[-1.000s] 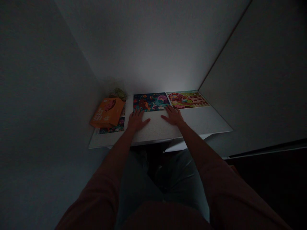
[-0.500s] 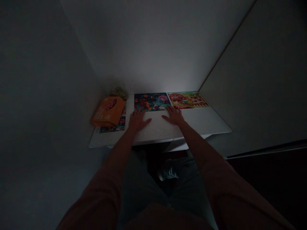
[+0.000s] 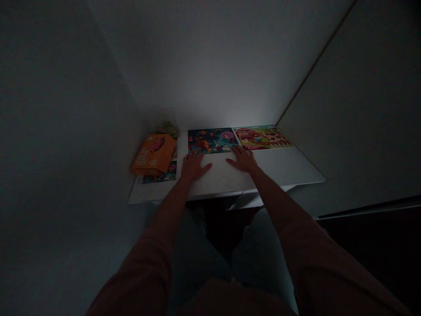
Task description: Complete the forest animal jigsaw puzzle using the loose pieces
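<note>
Left grip [image 3: 194, 166] open, palm down on the white tabletop [image 3: 219, 177], fingers spread, holding nothing. Right grip [image 3: 242, 159] the same: open, flat, empty. Both sit at the near edge of a dark blue floral picture board [image 3: 212, 140], which lies flat straight ahead, long axis running left to right across the tabletop. Left fingers [image 3: 194, 153] reach its near-left corner, right fingers [image 3: 237, 150] its near-right corner, so neither hand is clearly nearer. Just right of it, a farm picture board [image 3: 263, 138] with a red barn lies along the same line, closer to the right hand. Left of the left hand, an orange cardboard box [image 3: 153, 154] sits on a third picture board [image 3: 159, 175], closer to the left hand. Behind the box is a small greenish packet [image 3: 167, 129], too dim to make out. Pale walls [image 3: 210, 66] stand behind and to both sides.
</note>
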